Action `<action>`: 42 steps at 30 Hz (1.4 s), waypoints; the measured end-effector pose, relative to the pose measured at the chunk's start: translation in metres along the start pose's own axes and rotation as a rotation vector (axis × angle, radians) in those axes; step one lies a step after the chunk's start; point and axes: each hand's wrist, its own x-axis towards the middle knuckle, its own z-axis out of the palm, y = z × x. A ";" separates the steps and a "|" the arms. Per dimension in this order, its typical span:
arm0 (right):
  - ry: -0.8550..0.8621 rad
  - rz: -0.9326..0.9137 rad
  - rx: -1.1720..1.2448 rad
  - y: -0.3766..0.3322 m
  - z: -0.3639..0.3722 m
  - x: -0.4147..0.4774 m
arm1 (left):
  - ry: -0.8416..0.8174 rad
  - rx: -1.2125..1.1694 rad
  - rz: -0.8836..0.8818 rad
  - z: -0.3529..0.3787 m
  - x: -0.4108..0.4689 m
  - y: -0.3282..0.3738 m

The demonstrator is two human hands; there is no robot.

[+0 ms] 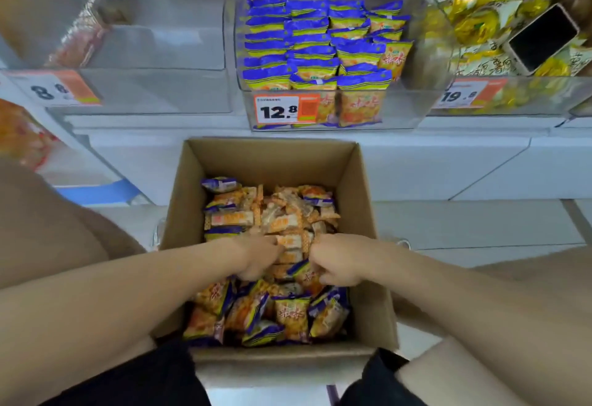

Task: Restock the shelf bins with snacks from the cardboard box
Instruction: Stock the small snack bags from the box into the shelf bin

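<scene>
An open cardboard box stands below the shelf between my knees, holding several orange and blue snack packets. Both hands reach into the middle of the pile. My left hand has its fingers curled down into the packets. My right hand grips packets beside it, fingers curled. Directly above the box, a clear shelf bin with a 12.8 price tag holds neat rows of the same snack packets.
To the left a clear bin with an 8.8 tag looks nearly bare. At the right, a bin tagged 19.8 holds yellow packets with a phone lying on top. White shelf fronts run behind the box.
</scene>
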 end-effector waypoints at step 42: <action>1.236 0.329 1.176 0.030 -0.108 -0.075 | 0.776 -1.407 0.288 -0.155 -0.126 -0.017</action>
